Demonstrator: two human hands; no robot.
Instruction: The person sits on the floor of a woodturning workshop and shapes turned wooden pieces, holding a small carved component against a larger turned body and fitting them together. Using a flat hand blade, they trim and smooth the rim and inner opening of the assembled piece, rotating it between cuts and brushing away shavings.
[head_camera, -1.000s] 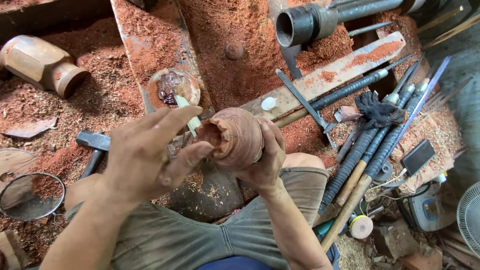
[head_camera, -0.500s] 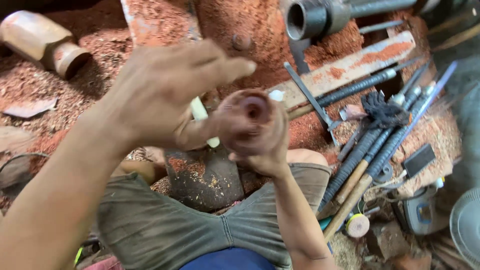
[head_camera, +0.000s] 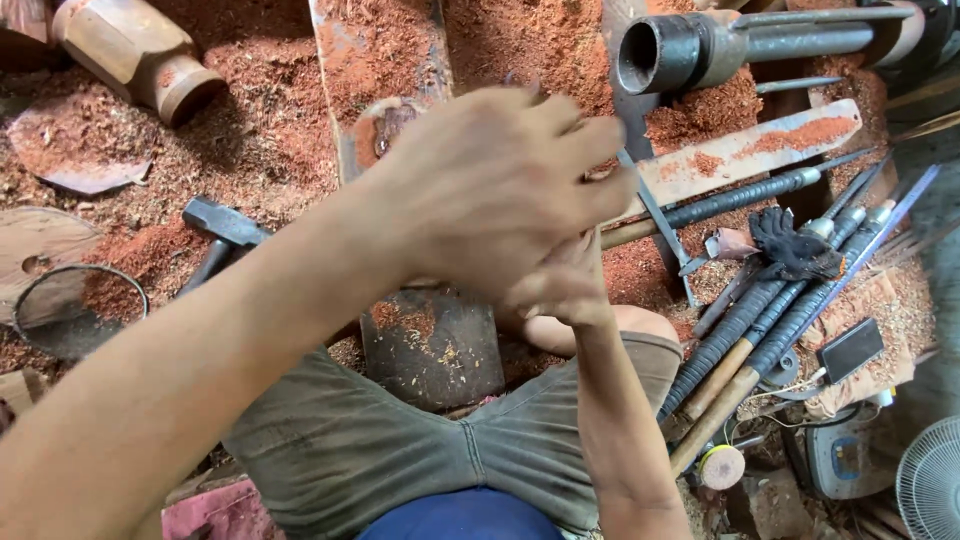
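The floor is covered with reddish sawdust (head_camera: 250, 150). Long turning tools (head_camera: 770, 310) are laid at the right, a hammer (head_camera: 222, 230) at the left. The left hand (head_camera: 500, 190) is spread, hiding what the right hand (head_camera: 560, 285) grips; the piece cannot be seen.

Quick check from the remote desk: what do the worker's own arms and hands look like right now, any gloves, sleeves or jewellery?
Both are bare. The left hand and right hand wear no gloves, and no rings show on the visible fingers. Both forearms are uncovered, with no sleeve, watch or band in view. A dark work glove lies unused on the tool handles.
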